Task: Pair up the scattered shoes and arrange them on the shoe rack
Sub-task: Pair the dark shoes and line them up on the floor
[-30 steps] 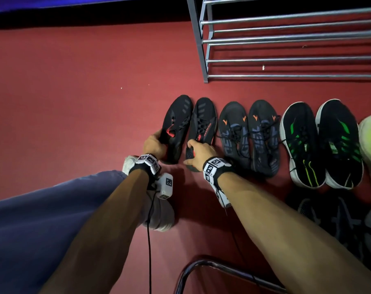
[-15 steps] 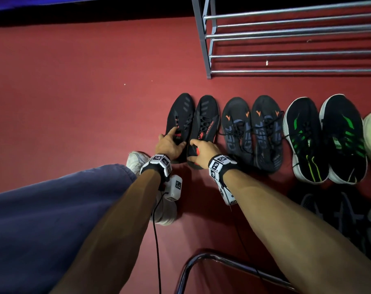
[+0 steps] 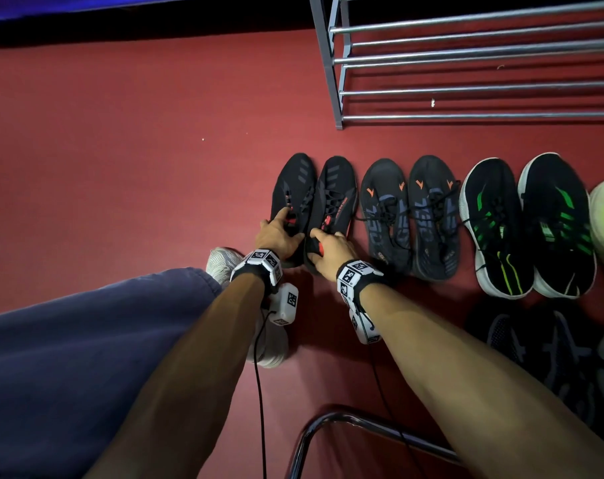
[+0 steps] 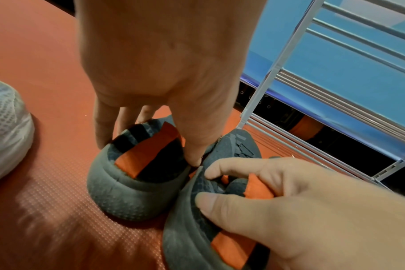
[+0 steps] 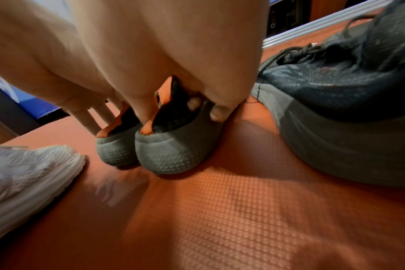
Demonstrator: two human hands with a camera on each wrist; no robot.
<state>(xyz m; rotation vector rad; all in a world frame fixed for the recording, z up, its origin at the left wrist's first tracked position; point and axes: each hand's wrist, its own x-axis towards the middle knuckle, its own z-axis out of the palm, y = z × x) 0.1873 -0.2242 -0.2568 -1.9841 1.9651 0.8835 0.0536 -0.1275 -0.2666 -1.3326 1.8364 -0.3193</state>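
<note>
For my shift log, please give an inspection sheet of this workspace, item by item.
Surface: red dimpled floor mat.
Job's things: black-orange shoe pair, grey-orange pair, black-green pair in a row; shoe rack bars bare where visible.
Clutter: more shoes at the right edge, partly cut off.
Grips: left hand and right hand each hold one black-orange heel.
Cables: black wrist cables.
Surroundings: chrome tube, blue panel.

Red floor [image 3: 120, 167] carries paired shoes [image 3: 411, 216] beside shoe rack [image 3: 466, 63].
</note>
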